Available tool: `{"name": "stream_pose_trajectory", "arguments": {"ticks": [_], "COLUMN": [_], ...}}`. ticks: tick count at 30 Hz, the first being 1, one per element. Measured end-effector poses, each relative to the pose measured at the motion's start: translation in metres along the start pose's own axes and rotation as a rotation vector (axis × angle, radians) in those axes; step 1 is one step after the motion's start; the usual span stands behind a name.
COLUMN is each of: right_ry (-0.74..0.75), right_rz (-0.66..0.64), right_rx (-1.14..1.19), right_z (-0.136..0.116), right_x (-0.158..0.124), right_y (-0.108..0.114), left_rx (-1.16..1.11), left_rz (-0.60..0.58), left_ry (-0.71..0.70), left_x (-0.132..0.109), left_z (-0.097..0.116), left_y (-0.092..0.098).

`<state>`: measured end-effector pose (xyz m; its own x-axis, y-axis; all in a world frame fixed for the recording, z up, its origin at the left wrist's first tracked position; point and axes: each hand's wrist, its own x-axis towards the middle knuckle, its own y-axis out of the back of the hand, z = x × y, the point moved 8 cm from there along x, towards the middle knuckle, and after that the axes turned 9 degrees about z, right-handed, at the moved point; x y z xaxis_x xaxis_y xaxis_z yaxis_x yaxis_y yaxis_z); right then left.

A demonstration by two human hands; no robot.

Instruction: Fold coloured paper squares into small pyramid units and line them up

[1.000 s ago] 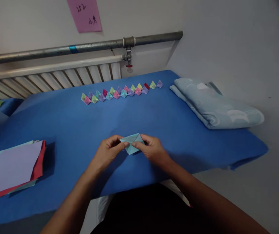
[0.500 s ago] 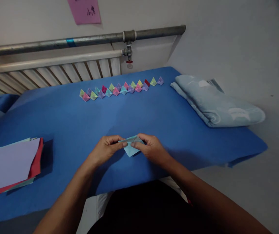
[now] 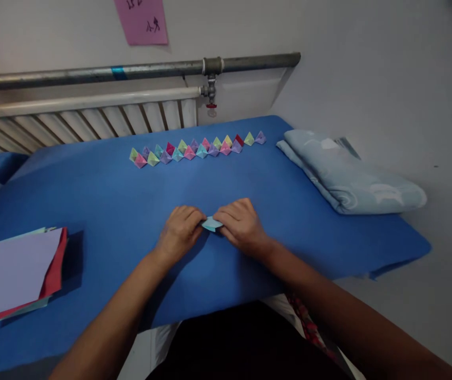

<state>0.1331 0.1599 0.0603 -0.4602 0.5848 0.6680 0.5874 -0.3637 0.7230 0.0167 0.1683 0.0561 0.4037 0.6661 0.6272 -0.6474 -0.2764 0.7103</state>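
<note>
A small piece of light blue folded paper [image 3: 211, 224] is pinched between my two hands, above the blue-covered surface [image 3: 210, 184]. My left hand [image 3: 181, 228] has its fingers closed on the paper's left end. At the right end, my right hand [image 3: 242, 224] grips it with fingers and thumb together. Only the middle of the paper shows; its ends are hidden by my fingers. Farther back, folded paper pieces [image 3: 189, 152] in pink, green, purple, blue, yellow and red stand in two staggered rows.
At the left lies a stack of coloured paper sheets [image 3: 16, 269], purple on top with red beneath. A folded light blue blanket [image 3: 352, 177] rests at the right by the wall. Behind the surface are a white radiator [image 3: 107, 119], a metal pipe [image 3: 158, 69] and a pink note [image 3: 142, 21].
The blue paper has gone from a broad, downward-pointing shape to a narrow one. Both hands have turned knuckles-up and shifted slightly away from me. The view has tilted up a little.
</note>
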Motion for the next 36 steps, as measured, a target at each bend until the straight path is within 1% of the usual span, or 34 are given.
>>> {"name": "stream_pose_trajectory", "arguments": {"ticks": [2,3,5,8,10,13,16,19,23,27,29,32,36], "right_ry": [0.106,0.141,0.179,0.175,0.127,0.021,-0.094,-0.163,-0.220,-0.324,-0.377,-0.444,-0.511], "right_rz": [0.011,0.005,-0.039,-0.165,-0.236,-0.273,-0.243,-0.210,-0.196,-0.183,-0.176,-0.178,-0.189], "right_rx": [-0.070,-0.093,-0.120,-0.098,-0.054,0.029,0.084,0.099,0.111,0.157,0.190,0.221,0.208], "right_z": [-0.006,-0.009,-0.013,-0.018,-0.018,-0.015,-0.009,-0.004,0.001,0.011,0.016,0.021,0.025], "right_x": [0.000,-0.002,-0.010,-0.026,-0.035,-0.044,-0.047,-0.049,-0.050,-0.052,-0.052,-0.052,-0.052], "right_y": [-0.001,-0.002,-0.008,-0.020,-0.022,-0.018,-0.010,-0.006,-0.006,-0.007,-0.008,-0.009,-0.011], "left_rx": [0.108,0.145,0.189,0.171,0.131,0.094,0.078,0.073,0.058,0.034,0.020,-0.006,-0.017], "left_rz": [0.057,0.059,0.012,-0.112,-0.156,-0.156,-0.159,-0.135,-0.121,-0.093,-0.081,-0.095,-0.106], "left_ry": [-0.092,-0.125,-0.162,-0.158,-0.131,-0.086,-0.066,-0.067,-0.048,-0.015,0.022,0.105,0.200], "left_x": [-0.004,-0.007,-0.016,-0.028,-0.033,-0.036,-0.039,-0.041,-0.042,-0.040,-0.040,-0.039,-0.039], "left_z": [0.006,0.010,0.016,0.023,0.026,0.026,0.023,0.022,0.020,0.017,0.014,0.008,0.001], "left_y": [0.001,0.000,-0.005,-0.013,-0.013,-0.008,-0.007,-0.006,-0.007,-0.006,-0.006,-0.009,-0.013]}}
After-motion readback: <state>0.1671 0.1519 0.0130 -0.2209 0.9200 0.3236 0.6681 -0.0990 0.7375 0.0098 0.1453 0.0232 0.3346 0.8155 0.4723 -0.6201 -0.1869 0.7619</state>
